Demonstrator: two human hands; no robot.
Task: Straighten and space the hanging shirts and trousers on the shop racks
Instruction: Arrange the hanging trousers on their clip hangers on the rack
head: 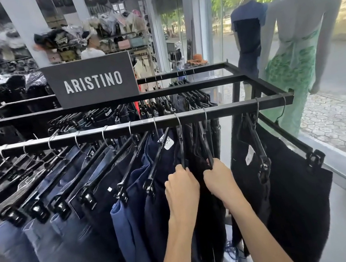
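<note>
Front rail [92, 136], black metal: a row of trousers [122, 219], blue to black, hangs below it on clip hangers. Left hand [181, 188]: fingers curled round one black hanger [181, 149] under the rail. Right hand [219, 180]: grips the neighbouring hanger [206, 146]. ARISTINO sign [92, 81] stands behind the rail.

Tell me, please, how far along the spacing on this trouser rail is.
Done: the blue trousers leftward look evenly spaced along the front rail. In hand: the left hand grips one black hanger, the right hand the neighbouring hanger. Left: two black pairs beyond a gap at the right end.
</note>
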